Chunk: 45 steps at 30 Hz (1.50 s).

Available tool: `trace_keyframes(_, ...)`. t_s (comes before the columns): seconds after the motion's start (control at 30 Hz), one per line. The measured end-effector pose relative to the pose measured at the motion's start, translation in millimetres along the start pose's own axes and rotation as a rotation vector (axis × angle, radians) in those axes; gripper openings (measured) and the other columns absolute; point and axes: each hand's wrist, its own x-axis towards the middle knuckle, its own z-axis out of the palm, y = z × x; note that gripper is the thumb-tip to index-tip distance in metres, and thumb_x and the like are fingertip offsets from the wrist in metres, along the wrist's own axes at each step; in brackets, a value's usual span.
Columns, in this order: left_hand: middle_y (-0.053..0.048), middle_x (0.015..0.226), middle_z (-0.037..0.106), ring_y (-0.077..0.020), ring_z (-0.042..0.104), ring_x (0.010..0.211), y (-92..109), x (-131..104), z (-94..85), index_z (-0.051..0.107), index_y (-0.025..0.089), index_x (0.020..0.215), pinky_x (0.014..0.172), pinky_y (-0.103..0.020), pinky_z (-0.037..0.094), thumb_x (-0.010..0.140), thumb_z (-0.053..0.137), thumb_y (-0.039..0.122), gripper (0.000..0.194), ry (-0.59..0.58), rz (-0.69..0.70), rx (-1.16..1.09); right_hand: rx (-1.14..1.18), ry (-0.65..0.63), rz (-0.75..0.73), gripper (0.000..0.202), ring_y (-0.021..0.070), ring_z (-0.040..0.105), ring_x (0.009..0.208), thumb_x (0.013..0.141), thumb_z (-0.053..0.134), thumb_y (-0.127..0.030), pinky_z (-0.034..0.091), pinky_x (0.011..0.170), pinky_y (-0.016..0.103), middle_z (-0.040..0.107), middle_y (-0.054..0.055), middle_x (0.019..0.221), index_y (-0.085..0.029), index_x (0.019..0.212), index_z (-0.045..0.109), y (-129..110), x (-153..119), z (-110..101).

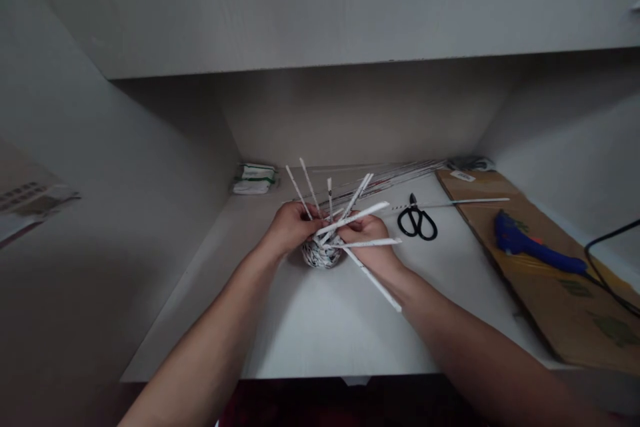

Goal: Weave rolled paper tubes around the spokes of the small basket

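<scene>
A small round basket [321,255] woven from rolled paper strips sits near the middle of the white surface. Several white paper tubes [373,278] stick up and out from its rim in different directions. My left hand [294,223] grips the rim on the left, its fingers closed around the bases of the tubes. On the right, my right hand [369,235] holds the rim with bent fingers, partly covered by the tubes crossing in front. The fingertips of both hands are partly hidden behind the basket's top.
Black-handled scissors [418,221] lie right of the basket. A blue glue gun [537,250] with a black cord rests on a cardboard sheet [560,313]. Long thin paper tubes [400,177] lie along the back. A white-and-green packet [255,179] sits at back left. An overhead panel [350,13] hangs above.
</scene>
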Motion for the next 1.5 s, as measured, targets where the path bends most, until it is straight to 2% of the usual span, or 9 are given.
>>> trace_keyframes(0.17, 0.002, 0.055, 0.06, -0.0071, 0.046, 0.042, 1, -1, 7.3, 0.066, 0.011, 0.07, 0.042, -0.02, 0.034, 0.055, 0.077, 0.029, 0.026, 0.024, 0.01, -0.1, -0.097, 0.059, -0.02, 0.012, 0.0164, 0.063, 0.06, 0.062, 0.067, -0.023, 0.048, 0.055, 0.025, 0.069, 0.002, 0.066, -0.016, 0.071, 0.067, 0, 2, 0)
trace_keyframes(0.33, 0.004, 0.053, 0.058, -0.0063, 0.044, 0.04, -3, 0, 16.1, 0.063, 0.013, 0.068, 0.04, -0.02, 0.032, 0.056, 0.075, 0.029, 0.023, 0.05, 0.041, -0.146, -0.114, 0.087, -0.013, 0.012, 0.0139, 0.057, 0.047, 0.063, 0.065, -0.028, 0.043, 0.045, 0.024, 0.063, -0.001, 0.056, -0.017, 0.069, 0.064, 3, 6, -2)
trace_keyframes(0.63, 0.001, 0.058, 0.062, -0.0088, 0.052, 0.047, -10, 2, 26.4, 0.061, 0.013, 0.069, 0.046, -0.02, 0.038, 0.057, 0.077, 0.026, 0.023, 0.102, 0.094, -0.245, -0.078, 0.164, 0.029, 0.024, 0.012, 0.051, 0.046, 0.06, 0.073, -0.036, 0.041, 0.042, 0.024, 0.058, -0.003, 0.053, -0.019, 0.062, 0.056, -1, 8, -3)
trace_keyframes(0.87, 0.001, 0.06, 0.062, -0.0086, 0.051, 0.049, -11, 2, 20.3, 0.065, 0.012, 0.073, 0.045, -0.019, 0.037, 0.063, 0.073, 0.023, 0.017, 0.077, 0.18, -0.086, 0.075, 0.093, 0.147, 0.015, 0.0135, 0.053, 0.044, 0.062, 0.067, -0.033, 0.042, 0.042, 0.025, 0.061, -0.001, 0.052, -0.019, 0.064, 0.062, 1, 11, -5)
trace_keyframes(1.03, -0.002, 0.066, 0.067, -0.0108, 0.057, 0.059, -7, 1, 12.0, 0.068, 0.013, 0.073, 0.056, -0.02, 0.043, 0.067, 0.066, 0.018, 0.008, 0.06, 0.254, 0.067, 0.237, 0.041, 0.161, 0.019, 0.0125, 0.056, 0.048, 0.056, 0.072, -0.027, 0.045, 0.049, 0.024, 0.063, -0.002, 0.054, -0.016, 0.069, 0.066, 0, 7, -3)
trace_keyframes(1.13, -0.001, 0.069, 0.067, -0.0114, 0.059, 0.062, -6, 0, 9.6, 0.067, 0.014, 0.073, 0.06, -0.021, 0.044, 0.067, 0.066, 0.017, 0.007, 0.012, 0.273, 0.073, 0.197, 0.038, 0.171, 0.02, 0.0114, 0.054, 0.047, 0.057, 0.075, -0.031, 0.042, 0.047, 0.023, 0.062, -0.002, 0.053, -0.015, 0.066, 0.065, -1, 7, -4)
trace_keyframes(1.27, 0.0, 0.064, 0.064, -0.0097, 0.054, 0.053, -4, -2, 10.3, 0.066, 0.014, 0.074, 0.051, -0.02, 0.042, 0.066, 0.068, 0.021, 0.011, -0.009, 0.205, 0.031, 0.2, 0.073, 0.183, 0.024, 0.0111, 0.053, 0.046, 0.051, 0.078, -0.031, 0.042, 0.046, 0.023, 0.062, -0.002, 0.052, -0.016, 0.065, 0.065, -1, 9, -2)
trace_keyframes(1.43, 0.0, 0.064, 0.065, -0.0097, 0.052, 0.047, 4, -4, 7.1, 0.068, 0.013, 0.087, 0.044, -0.02, 0.041, 0.061, 0.076, 0.031, 0.033, -0.044, -0.018, -0.092, 0.199, 0.05, 0.158, 0.022, 0.0128, 0.056, 0.047, 0.051, 0.078, -0.028, 0.045, 0.048, 0.025, 0.064, -0.001, 0.053, -0.017, 0.062, 0.062, -9, 3, 3)
trace_keyframes(1.5, -0.001, 0.064, 0.065, -0.0095, 0.052, 0.046, 4, -4, 5.0, 0.069, 0.012, 0.087, 0.042, -0.02, 0.04, 0.06, 0.078, 0.036, 0.038, -0.059, -0.049, -0.11, 0.196, 0.03, 0.134, 0.022, 0.0129, 0.057, 0.048, 0.052, 0.078, -0.028, 0.046, 0.049, 0.025, 0.064, -0.001, 0.053, -0.017, 0.063, 0.062, -11, 1, 4)
